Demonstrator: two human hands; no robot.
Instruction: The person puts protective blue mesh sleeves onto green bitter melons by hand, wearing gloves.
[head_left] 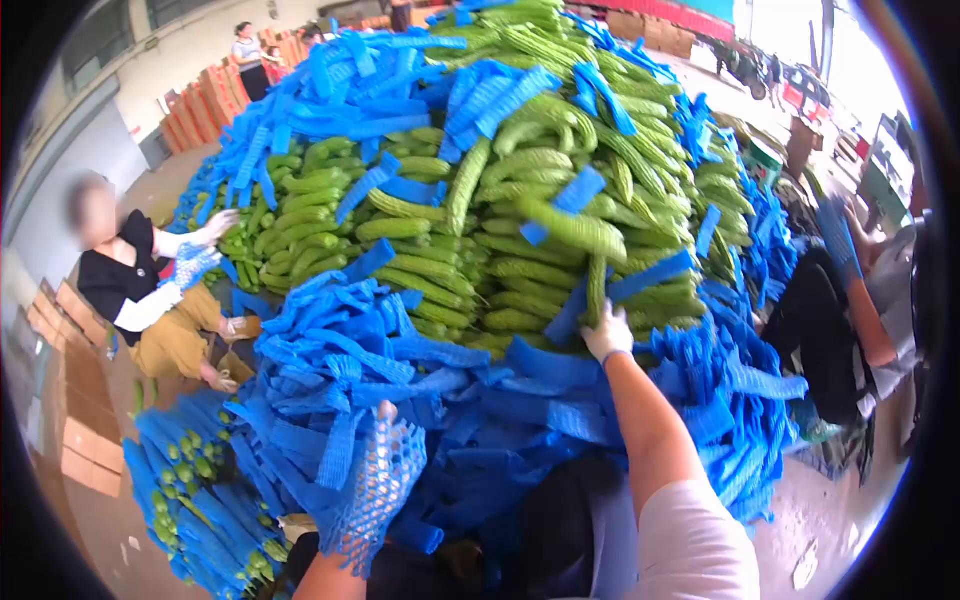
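A blue foam net sleeve is stretched over my left hand (388, 468), and its mesh spreads wide over the fingers. A fingertip shows at the top edge; the hand holds nothing else. My right hand (608, 335), in a pale glove, closes around the lower end of an upright bitter melon (597, 285) at the front of the pile. Just above lies another bitter melon (575, 232), blurred by motion. Loose blue foam nets (330, 335) are heaped before me, between and below my hands. A blue net strip (650, 278) lies across the melons beside my right hand.
A large bitter melon pile (420, 265) rises ahead, with more nets on top. Netted melons (190, 480) lie at lower left. One person (135, 270) sits at the left, another (880, 290) at the right. Cardboard boxes (205, 105) stand behind.
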